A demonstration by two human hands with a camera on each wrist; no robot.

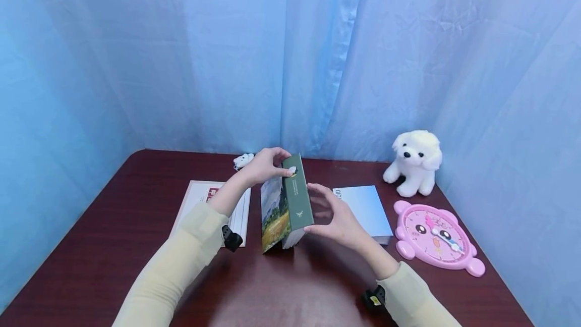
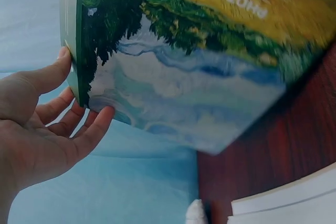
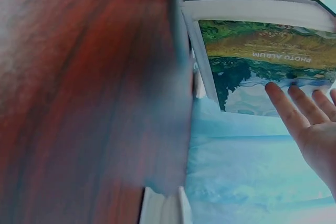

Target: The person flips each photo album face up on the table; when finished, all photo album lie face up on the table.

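Album (image 1: pixel 286 206) stands upright mid-worktop (image 1: pixel 113 246) — left hand (image 1: pixel 265 165) clamps its top edge, right hand (image 1: pixel 336 218) flat, fingers spread, steadying its cover.

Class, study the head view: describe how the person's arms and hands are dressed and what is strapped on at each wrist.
Both arms wear long, pale cream-yellow sleeves. The left hand and right hand are bare, with no gloves or rings visible. A small black device sits at each wrist: the left wrist device and the right wrist device.
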